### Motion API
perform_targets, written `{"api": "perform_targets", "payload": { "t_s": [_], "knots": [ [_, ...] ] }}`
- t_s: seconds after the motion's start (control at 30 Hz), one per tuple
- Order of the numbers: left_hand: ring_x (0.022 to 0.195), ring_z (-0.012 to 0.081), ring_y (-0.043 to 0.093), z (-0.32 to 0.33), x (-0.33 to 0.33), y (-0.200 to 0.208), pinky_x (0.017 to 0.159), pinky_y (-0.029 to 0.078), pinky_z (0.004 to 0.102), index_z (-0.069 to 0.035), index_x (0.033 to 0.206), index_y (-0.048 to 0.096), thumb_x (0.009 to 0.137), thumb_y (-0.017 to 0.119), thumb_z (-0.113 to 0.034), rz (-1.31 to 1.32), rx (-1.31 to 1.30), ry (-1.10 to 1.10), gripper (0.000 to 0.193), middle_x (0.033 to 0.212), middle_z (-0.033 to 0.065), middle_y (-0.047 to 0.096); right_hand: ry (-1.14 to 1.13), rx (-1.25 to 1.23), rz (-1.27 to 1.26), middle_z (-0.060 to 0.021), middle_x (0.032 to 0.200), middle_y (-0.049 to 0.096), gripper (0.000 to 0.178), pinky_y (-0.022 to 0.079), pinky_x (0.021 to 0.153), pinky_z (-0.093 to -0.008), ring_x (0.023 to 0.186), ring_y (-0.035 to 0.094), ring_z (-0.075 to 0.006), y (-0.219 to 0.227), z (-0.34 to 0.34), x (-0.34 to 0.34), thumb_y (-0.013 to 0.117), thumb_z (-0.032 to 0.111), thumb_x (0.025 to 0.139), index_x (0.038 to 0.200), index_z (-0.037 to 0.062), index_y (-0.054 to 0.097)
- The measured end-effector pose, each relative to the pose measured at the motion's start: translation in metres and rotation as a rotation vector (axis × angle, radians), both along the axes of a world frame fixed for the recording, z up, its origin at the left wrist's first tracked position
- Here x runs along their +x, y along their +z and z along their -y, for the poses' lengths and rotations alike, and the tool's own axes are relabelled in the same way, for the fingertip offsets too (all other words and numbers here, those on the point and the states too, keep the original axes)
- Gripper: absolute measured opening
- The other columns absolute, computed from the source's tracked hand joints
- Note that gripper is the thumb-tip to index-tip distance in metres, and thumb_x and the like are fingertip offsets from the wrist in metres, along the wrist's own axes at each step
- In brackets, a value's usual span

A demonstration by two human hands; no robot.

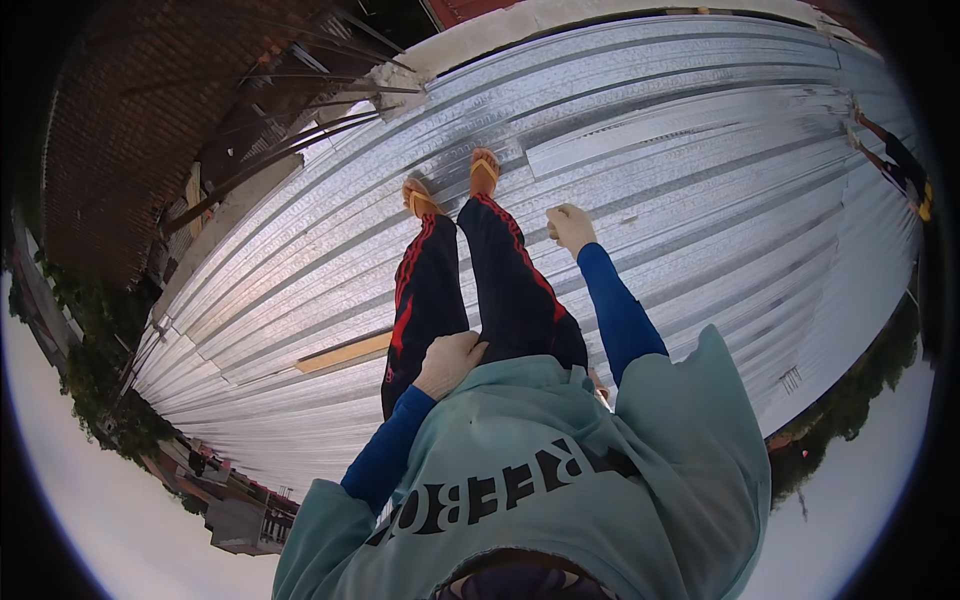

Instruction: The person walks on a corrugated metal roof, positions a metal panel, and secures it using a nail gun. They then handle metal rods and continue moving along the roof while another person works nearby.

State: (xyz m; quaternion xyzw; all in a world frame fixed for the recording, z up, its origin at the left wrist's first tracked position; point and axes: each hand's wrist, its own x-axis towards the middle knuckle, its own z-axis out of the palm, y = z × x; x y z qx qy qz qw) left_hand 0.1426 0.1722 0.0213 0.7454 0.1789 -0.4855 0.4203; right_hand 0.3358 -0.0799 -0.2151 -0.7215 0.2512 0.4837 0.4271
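Both of my hands wear pale gloves, with blue sleeves on the forearms. My left hand is curled closed against the upper leg of my dark trousers, just below the hem of the light green shirt. Its fingertips are turned away, so what they hold, if anything, is hidden. Out to the right, my right hand hangs above the metal roofing sheets with its fingers curled in. I cannot make out anything inside it. My feet, in flip-flops, stand on the ribbed sheets.
A wooden plank lies on the sheets left of my legs. At the far right another person is on the roof. Beyond the left edge are dark poles and a lower tiled roof. A concrete ledge borders the far side.
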Motion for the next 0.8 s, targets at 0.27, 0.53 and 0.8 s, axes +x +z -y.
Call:
{"api": "perform_targets", "payload": {
  "t_s": [0.27,0.53,0.8],
  "knots": [
    [0.091,0.0364,0.074,-0.04,0.015,-0.123,0.084,0.055,0.0472,0.001,0.101,0.076,0.097,0.066,-0.043,-0.192,-0.407,-0.239,0.045,0.092,0.0221,0.075,0.175,-0.176,0.034,-0.0197,0.093,0.077,0.043,0.058,0.081,-0.0438,0.086,0.076,-0.0319,-0.091,0.008,-0.044,0.067,0.038,0.093,0.108,-0.002,0.075],
    [0.095,0.033,0.076,-0.121,0.061,-0.33,0.087,0.056,0.0445,-0.005,0.108,0.077,0.096,0.066,-0.041,-0.092,-0.032,0.064,0.04,0.099,0.018,0.078,0.516,-0.465,0.216,-0.0244,0.115,0.075,0.041,0.056,0.098,-0.0513,0.112,0.071,-0.0441,-0.223,0.024,-0.03,0.067,0.038,0.095,0.113,0.0013,0.072],
    [0.102,0.0361,0.076,-0.12,0.144,-0.414,0.09,0.057,0.0438,-0.009,0.117,0.074,0.099,0.064,-0.042,0.205,0.063,0.104,0.038,0.104,0.0152,0.079,0.85,-0.688,0.477,-0.0185,0.117,0.073,0.03,0.056,0.094,-0.0555,0.111,0.071,-0.0416,-0.315,0.043,0.065,0.066,0.025,0.096,0.121,0.0079,0.066]
  ]
}}
